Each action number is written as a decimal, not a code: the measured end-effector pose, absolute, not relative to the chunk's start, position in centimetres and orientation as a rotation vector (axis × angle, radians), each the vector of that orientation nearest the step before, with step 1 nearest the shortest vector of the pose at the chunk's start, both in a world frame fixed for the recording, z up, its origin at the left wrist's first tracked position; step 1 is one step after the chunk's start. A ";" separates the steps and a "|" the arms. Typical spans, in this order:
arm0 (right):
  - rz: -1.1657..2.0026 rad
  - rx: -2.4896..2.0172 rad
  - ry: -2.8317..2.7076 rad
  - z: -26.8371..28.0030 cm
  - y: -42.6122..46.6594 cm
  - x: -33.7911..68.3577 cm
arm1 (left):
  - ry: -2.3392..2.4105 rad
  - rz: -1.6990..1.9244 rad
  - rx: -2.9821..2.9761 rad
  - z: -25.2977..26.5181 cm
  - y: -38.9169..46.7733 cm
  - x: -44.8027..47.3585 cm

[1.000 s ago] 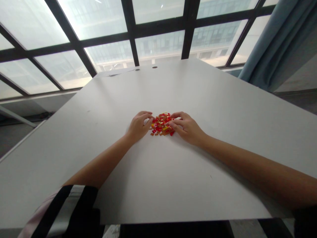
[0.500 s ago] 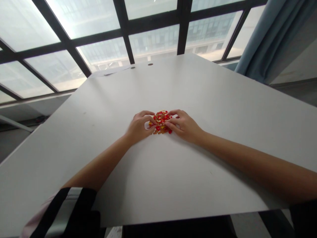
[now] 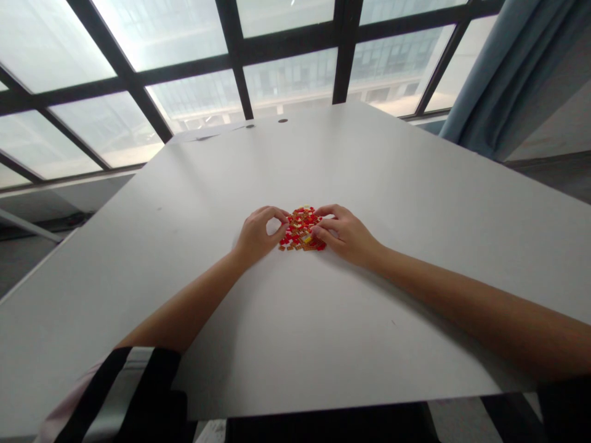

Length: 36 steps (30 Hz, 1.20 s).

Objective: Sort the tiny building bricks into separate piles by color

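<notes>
On a white tabletop point(image 3: 295, 326), small red, orange and yellow blocky pieces point(image 3: 300, 223) lay heaped between the left hand point(image 3: 257, 235) and right hand point(image 3: 347, 236). Both curled nearly closed; whether they gripped anything was unclear.

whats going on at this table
A person's bare left hand and right hand are at either side of a pile of small red, orange and yellow pieces on a white table. The left thumb and forefinger curl into a ring; whether they pinch a piece is unclear. The right thumb is near a yellow piece.
</notes>
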State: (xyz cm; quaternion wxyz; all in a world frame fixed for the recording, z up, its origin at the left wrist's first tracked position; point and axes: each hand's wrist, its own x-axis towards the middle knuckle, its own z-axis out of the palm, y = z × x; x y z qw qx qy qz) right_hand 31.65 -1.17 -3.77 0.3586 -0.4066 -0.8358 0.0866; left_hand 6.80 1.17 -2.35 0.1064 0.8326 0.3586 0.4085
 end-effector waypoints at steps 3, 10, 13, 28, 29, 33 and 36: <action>0.228 -1.060 -2.158 -3.7 -1.3 31.7 | 1.123 1.231 2.439 -2.5 1.2 6.8; 0.081 -1.070 -2.362 -3.4 -2.0 31.0 | 1.265 1.178 2.494 -2.2 1.3 6.7; 0.018 -1.126 -2.355 -3.3 -2.2 31.0 | 1.255 1.179 2.476 -2.0 1.2 6.8; 0.036 -1.099 -2.303 -3.5 -1.8 31.2 | 1.212 1.015 2.701 -1.8 -0.2 7.9; 0.040 -1.096 -2.303 -3.5 -1.8 31.3 | 1.231 1.004 2.701 -1.9 -0.3 8.0; 0.060 -1.096 -2.300 -3.6 -1.6 31.5 | 1.278 0.971 2.688 -2.0 -0.4 8.5; 0.081 -1.095 -2.287 -3.6 -1.6 31.6 | 1.315 0.957 2.681 -2.0 -0.5 8.7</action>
